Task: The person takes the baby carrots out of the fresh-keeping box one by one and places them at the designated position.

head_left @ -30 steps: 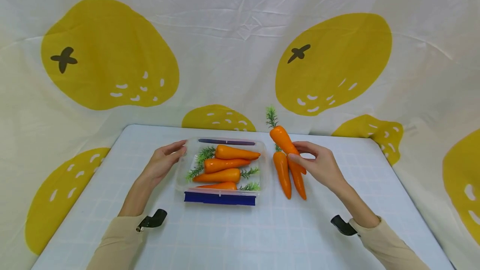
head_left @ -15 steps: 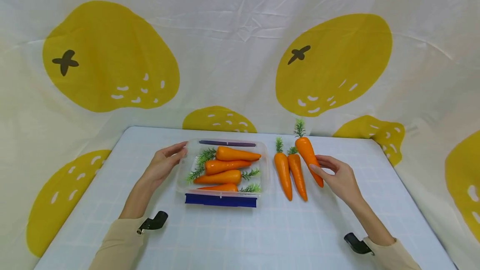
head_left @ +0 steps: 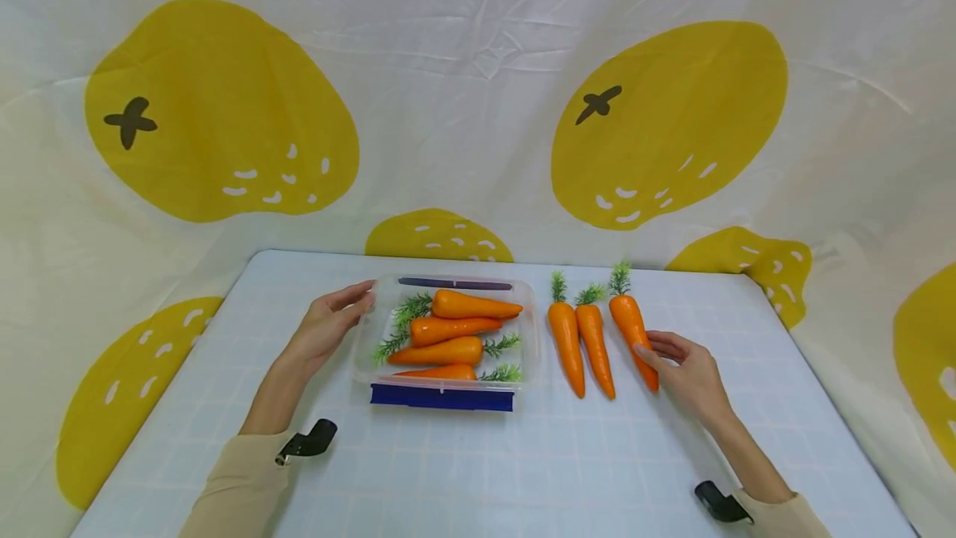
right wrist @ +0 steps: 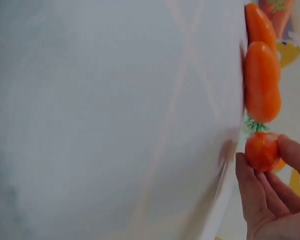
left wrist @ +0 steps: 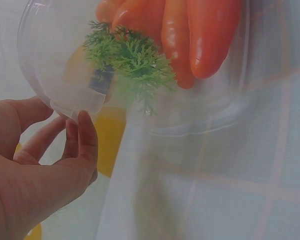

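A clear plastic box (head_left: 527, 347) with blue latch flaps stands left of centre on the table, and several orange carrots (head_left: 478, 305) with green tops lie inside it. My left hand (head_left: 323, 330) is at its left side; the left wrist view shows thumb and fingers (left wrist: 87, 135) pinching the edge of the box (left wrist: 70, 107). To the right, my right hand (head_left: 690, 372) pinches the lower part of a carrot (head_left: 630, 324) between thumb and fingers, its leafy top pointing away. Two more carrots (head_left: 566, 347) lie side by side between that one and the box.
The white table (head_left: 448, 471) has a faint checked cloth. Behind it hangs a pale curtain (head_left: 456, 106) with large yellow fruit prints. A black wrist camera (head_left: 306, 440) sits at each cuff.
My right hand has carried the carrot right and toward me, from above the other two carrots down to a spot beside them. My left hand and the box have stayed in place.
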Motion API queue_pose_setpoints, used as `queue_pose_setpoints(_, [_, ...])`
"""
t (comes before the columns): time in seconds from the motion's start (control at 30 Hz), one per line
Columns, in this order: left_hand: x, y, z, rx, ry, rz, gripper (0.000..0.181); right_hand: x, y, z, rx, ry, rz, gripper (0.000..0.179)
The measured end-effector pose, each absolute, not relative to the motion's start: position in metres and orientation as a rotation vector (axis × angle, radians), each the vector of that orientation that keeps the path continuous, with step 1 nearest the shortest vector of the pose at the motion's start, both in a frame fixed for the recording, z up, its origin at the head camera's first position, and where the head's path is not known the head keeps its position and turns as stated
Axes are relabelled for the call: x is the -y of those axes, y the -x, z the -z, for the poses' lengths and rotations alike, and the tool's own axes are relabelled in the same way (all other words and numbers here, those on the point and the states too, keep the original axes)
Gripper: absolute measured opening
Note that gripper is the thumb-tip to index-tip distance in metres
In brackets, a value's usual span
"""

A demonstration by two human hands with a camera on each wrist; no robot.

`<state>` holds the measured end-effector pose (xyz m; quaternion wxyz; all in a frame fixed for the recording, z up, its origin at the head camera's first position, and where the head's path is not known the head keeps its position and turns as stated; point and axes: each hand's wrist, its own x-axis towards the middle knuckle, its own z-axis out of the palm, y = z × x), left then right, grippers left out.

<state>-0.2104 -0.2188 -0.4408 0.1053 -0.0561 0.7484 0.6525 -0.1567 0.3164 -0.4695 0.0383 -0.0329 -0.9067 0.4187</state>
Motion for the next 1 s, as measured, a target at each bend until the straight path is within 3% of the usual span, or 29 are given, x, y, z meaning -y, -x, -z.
queue_pose_setpoints(0.57, [0.219, 0.211, 0.441, -2.210, 0.155, -1.936, 0.057, -0.312, 0.159, 0.473, 2.891, 0.132, -1.355, 0.065])
queue_pose_setpoints(1.0, [0.219, 0.212, 0.444, -2.218, 0.157, -1.937, 0.055, -0.310, 0.161, 0.457, 2.943, 0.116, -1.161, 0.056])
